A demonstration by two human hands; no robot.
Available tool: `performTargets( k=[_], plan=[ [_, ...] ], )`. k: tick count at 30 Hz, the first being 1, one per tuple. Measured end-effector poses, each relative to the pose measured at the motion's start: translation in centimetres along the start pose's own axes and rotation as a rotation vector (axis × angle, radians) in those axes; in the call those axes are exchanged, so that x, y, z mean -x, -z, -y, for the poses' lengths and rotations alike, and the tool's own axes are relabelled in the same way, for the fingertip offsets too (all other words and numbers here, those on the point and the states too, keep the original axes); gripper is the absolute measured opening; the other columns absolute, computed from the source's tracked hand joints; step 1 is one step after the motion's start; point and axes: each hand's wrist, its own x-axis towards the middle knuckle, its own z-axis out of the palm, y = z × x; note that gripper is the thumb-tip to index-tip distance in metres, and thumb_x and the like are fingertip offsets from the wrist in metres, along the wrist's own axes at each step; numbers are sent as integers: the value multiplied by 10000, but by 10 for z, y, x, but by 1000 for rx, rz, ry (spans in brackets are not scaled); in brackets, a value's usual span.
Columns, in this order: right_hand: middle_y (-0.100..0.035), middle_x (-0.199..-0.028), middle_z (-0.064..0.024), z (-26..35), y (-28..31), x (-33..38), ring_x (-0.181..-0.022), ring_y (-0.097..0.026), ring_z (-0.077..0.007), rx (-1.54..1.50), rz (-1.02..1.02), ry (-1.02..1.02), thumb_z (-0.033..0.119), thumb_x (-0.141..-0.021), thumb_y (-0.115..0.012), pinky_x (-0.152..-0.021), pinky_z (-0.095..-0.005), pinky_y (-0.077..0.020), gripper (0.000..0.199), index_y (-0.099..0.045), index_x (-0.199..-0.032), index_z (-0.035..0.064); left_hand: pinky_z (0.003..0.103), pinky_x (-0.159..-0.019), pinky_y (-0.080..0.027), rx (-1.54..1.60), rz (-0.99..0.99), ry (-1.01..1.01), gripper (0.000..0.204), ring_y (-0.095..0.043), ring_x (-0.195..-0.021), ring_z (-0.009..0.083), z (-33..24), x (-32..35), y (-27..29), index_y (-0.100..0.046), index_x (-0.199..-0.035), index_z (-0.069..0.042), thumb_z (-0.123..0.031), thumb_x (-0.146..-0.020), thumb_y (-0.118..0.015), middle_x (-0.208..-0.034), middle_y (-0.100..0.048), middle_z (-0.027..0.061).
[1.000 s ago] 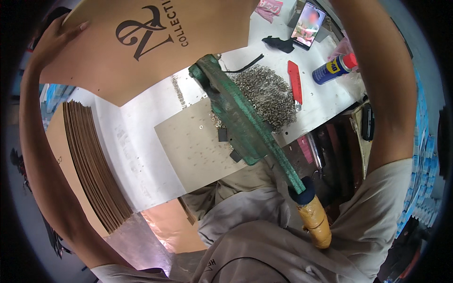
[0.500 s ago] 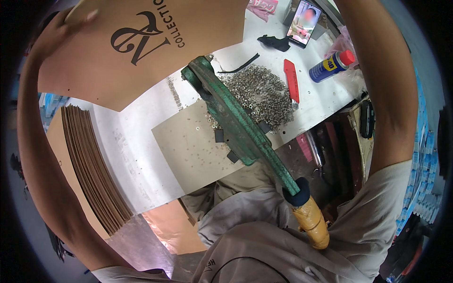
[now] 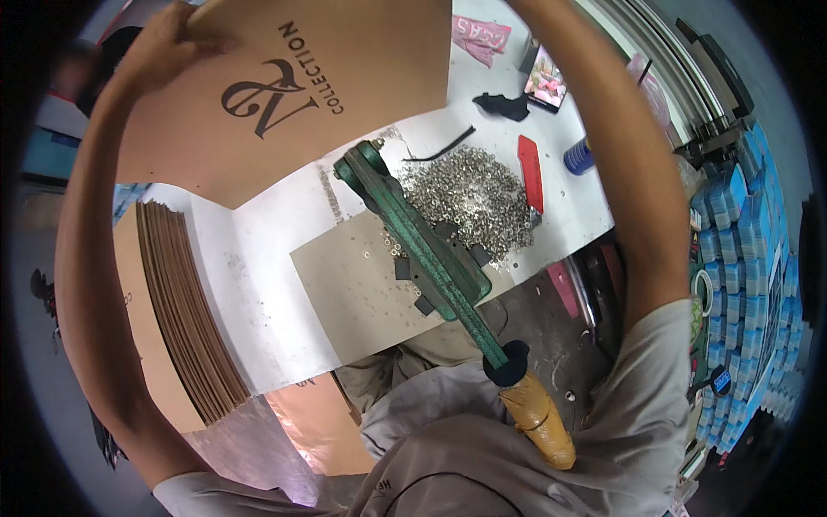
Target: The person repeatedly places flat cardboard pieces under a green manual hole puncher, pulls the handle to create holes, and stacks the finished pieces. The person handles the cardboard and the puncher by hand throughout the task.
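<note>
**Probably light: a broad brown sheet (image 3: 362, 77) under our left hand (image 3: 168, 52)**

We see our left hand at the sheet's upper left, fingers over its face; blur hides whether they pinch it. Our right hand is out of view, so we cannot tell its state; its forearm (image 3: 629, 172) passes beyond the upper edge.

The printed sheet lies across the far left of the white table (image 3: 267, 293). We judge it fairly stiff yet easily creased, best held by opposite edges.

Nearer us are a green lever tool (image 3: 422, 250), a heap of metal rings (image 3: 474, 202) and, leftward, a stack of brown sheets (image 3: 185, 310).
</note>
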Motion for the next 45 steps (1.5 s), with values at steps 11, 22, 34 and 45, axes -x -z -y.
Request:
performTargets(
  k=[11, 22, 34, 45],
  plan=[
    [-608, -1263, -264, 31, -34, 145, -1149, -632, -309, -1133, 297, -1163, 540, -751, -901, -973, -399, -526, 1105, -378, -1466, -122, 301, -727, -542, 403, -250, 318, 361, -698, -792, 125, -36, 139, 120, -740, -1026, 62, -269, -890, -790, -865, -754, 77],
    [-663, -1258, -130, 58, 2, -31, -1172, -649, -225, -1991, 174, -752, 119, -876, -829, -997, -373, -539, 548, -559, -1339, 2, 296, -794, -539, 930, -629, 460, 361, -688, -854, 152, -17, 195, 32, -747, -1032, 67, -244, -875, -843, -974, -748, 88],
    [-724, -1128, -123, 76, 14, -51, -1014, -709, -199, -1788, 246, -614, 18, -821, -854, -905, -327, -578, 445, -639, -1209, -22, 338, -883, -555, 1062, -755, 303, 718, -690, -1009, 224, -25, 206, 19, -607, -1261, 66, -355, -757, -895, -1103, -696, 123],
    [-724, -1142, -127, 89, 16, -47, -1009, -709, -208, -1513, 231, -625, 100, -802, -895, -903, -340, -574, 498, -631, -1206, -20, 356, -882, -574, 1116, -874, 301, 684, -709, -980, 251, -43, 180, 75, -584, -1260, 88, -295, -789, -901, -1117, -690, 187]
  ],
)
